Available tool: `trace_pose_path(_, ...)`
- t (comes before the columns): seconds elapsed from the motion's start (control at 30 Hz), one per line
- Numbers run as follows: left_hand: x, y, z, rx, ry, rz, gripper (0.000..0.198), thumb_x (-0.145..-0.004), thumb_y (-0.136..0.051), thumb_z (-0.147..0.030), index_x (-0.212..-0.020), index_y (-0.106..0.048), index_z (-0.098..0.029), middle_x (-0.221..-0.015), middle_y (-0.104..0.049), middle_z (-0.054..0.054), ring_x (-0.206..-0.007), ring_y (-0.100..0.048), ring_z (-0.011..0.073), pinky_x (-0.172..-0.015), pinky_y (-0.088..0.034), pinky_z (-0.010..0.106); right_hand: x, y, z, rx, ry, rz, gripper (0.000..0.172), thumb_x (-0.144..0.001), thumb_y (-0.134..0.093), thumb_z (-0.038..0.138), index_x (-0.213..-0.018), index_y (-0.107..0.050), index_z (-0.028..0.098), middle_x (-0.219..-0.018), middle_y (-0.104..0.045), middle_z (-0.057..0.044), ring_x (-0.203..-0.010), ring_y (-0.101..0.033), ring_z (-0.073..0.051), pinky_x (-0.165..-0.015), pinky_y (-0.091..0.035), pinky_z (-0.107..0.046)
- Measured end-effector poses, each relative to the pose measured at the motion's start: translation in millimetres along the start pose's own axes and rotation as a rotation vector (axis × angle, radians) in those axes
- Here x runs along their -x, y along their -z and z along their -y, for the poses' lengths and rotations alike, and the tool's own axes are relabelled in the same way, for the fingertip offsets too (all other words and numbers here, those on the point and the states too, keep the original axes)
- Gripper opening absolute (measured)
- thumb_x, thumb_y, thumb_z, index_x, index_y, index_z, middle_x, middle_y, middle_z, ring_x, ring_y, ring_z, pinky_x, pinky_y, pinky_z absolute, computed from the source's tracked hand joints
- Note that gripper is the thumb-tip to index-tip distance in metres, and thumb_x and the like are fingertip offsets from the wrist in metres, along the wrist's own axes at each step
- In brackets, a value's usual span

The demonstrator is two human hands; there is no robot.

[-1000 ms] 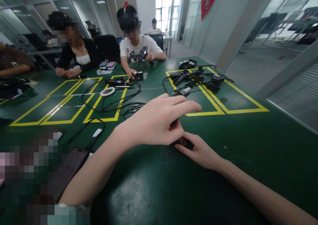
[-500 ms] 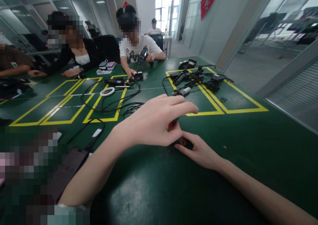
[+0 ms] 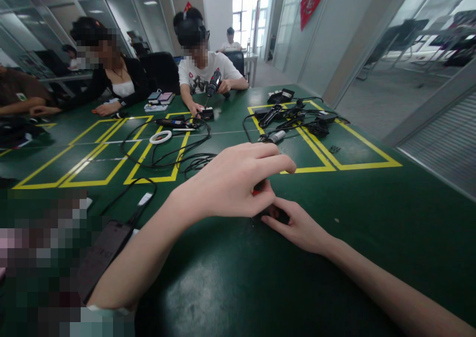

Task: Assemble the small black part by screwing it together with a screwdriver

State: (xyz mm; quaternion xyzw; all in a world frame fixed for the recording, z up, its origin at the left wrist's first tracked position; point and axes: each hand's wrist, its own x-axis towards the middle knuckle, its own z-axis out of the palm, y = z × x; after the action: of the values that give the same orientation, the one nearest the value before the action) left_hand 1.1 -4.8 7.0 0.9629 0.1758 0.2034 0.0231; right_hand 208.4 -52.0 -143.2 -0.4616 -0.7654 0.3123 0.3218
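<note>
My left hand arches over the table in front of me, its fingers curled round a red-and-black handle. Most of that handle is covered by the fingers, so its kind cannot be told. Just below and to the right, my right hand pinches a small black part low against the tabletop. The part lies mostly hidden under the left hand, and its shape does not show. Both hands almost touch at the thumb and fingertips.
The green table bears yellow tape frames. Black cables and devices lie at the back right. A white tape ring and looped cable are left of centre. A phone lies beside my left forearm. Opposite, a person holds a power drill.
My left hand has turned very slightly about the handle; my right hand stays in place. The seated person at the left has shifted head and arm a little leftward.
</note>
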Motion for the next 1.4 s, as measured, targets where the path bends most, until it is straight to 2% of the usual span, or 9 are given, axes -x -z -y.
trace_pose_path(0.33, 0.3, -4.2, 2.6, 0.027, 0.008, -0.012, 0.026, -0.098, -0.045, -0.016, -0.113, -0.066, -0.018, -0.101, -0.072, 0.006, -0.084, -0.065, 0.0147, -0.071, -0.044, 0.025, -0.1, 0.5, -0.3, -0.003, 0.005, 0.003, 0.015, -0.093, -0.062, 0.029, -0.105, -0.066, 0.019, -0.082, -0.069, -0.003, -0.07, -0.062, -0.017, -0.065, -0.051, -0.029)
trace_pose_path(0.47, 0.0, -1.3, -0.3, -0.037, 0.021, -0.011, 0.026, -0.09, -0.053, -0.021, -0.112, -0.067, -0.017, -0.094, -0.071, 0.005, -0.083, -0.064, 0.0175, -0.077, -0.045, 0.03, 0.2, -1.2, -2.5, -0.004, 0.014, -0.01, 0.016, -0.094, -0.061, 0.033, -0.101, -0.066, 0.019, -0.081, -0.068, -0.003, -0.068, -0.06, -0.017, -0.063, -0.049, -0.029)
trace_pose_path(0.57, 0.2, 0.0, -0.9, -0.041, 0.025, -0.015, 0.03, -0.087, -0.051, -0.015, -0.112, -0.067, -0.017, -0.096, -0.071, 0.006, -0.084, -0.063, 0.0177, -0.078, -0.045, 0.03, 0.1, -0.9, -2.4, -0.006, 0.004, 0.0, 0.017, -0.095, -0.06, 0.034, -0.101, -0.066, 0.02, -0.08, -0.068, -0.003, -0.068, -0.06, -0.018, -0.063, -0.049, -0.03)
trace_pose_path(0.7, 0.4, -2.7, 1.6, 0.018, 0.014, -0.009, 0.03, -0.093, -0.045, -0.01, -0.113, -0.067, -0.017, -0.105, -0.07, 0.007, -0.086, -0.064, 0.0151, -0.073, -0.045, 0.026, -0.1, 0.6, -1.6, -0.005, -0.006, 0.008, 0.019, -0.095, -0.06, 0.033, -0.106, -0.066, 0.019, -0.081, -0.067, -0.003, -0.07, -0.06, -0.018, -0.065, -0.049, -0.03)
trace_pose_path(0.87, 0.2, -5.7, 2.6, 0.043, 0.0, -0.025, 0.026, -0.1, -0.044, -0.016, -0.113, -0.067, -0.017, -0.104, -0.071, 0.006, -0.086, -0.065, 0.0141, -0.073, -0.044, 0.025, -0.5, 0.4, -1.6, -0.004, -0.006, 0.009, 0.021, -0.094, -0.061, 0.033, -0.109, -0.067, 0.019, -0.081, -0.068, -0.003, -0.07, -0.06, -0.018, -0.064, -0.049, -0.03)
trace_pose_path(1.0, -0.4, -3.1, 0.5, -0.029, -0.007, -0.011, 0.025, -0.094, -0.053, -0.022, -0.114, -0.067, -0.017, -0.1, -0.071, 0.006, -0.085, -0.064, 0.0165, -0.079, -0.044, 0.03, -0.2, -0.4, -2.0, -0.011, 0.012, -0.002, 0.017, -0.095, -0.06, 0.033, -0.102, -0.066, 0.02, -0.08, -0.068, -0.003, -0.068, -0.06, -0.018, -0.063, -0.049, -0.03)
trace_pose_path(1.1, -0.7, -1.1, 0.1, -0.075, -0.011, 0.0, 0.029, -0.088, -0.053, -0.017, -0.112, -0.068, -0.017, -0.103, -0.07, 0.007, -0.09, -0.063, 0.0181, -0.086, -0.044, 0.032, 0.4, -0.2, -2.0, -0.002, 0.006, -0.006, 0.016, -0.095, -0.06, 0.034, -0.1, -0.066, 0.02, -0.078, -0.067, -0.002, -0.067, -0.06, -0.018, -0.062, -0.049, -0.03)
trace_pose_path(1.23, -0.3, -1.7, 1.5, -0.01, -0.008, -0.008, 0.029, -0.092, -0.046, -0.01, -0.111, -0.067, -0.017, -0.108, -0.07, 0.007, -0.09, -0.063, 0.0162, -0.081, -0.045, 0.028, 0.1, 0.4, -1.1, 0.001, -0.008, -0.001, 0.015, -0.094, -0.061, 0.034, -0.1, -0.065, 0.02, -0.079, -0.067, -0.002, -0.068, -0.06, -0.018, -0.064, -0.05, -0.03)
trace_pose_path(1.4, -0.4, -4.2, 2.3, 0.066, -0.023, -0.007, 0.025, -0.101, -0.043, -0.014, -0.109, -0.067, -0.017, -0.102, -0.07, 0.006, -0.088, -0.065, 0.0147, -0.074, -0.045, 0.025, -0.9, 0.5, -0.2, -0.006, -0.007, 0.003, 0.015, -0.093, -0.061, 0.031, -0.102, -0.065, 0.02, -0.081, -0.068, -0.003, -0.07, -0.061, -0.018, -0.065, -0.05, -0.03)
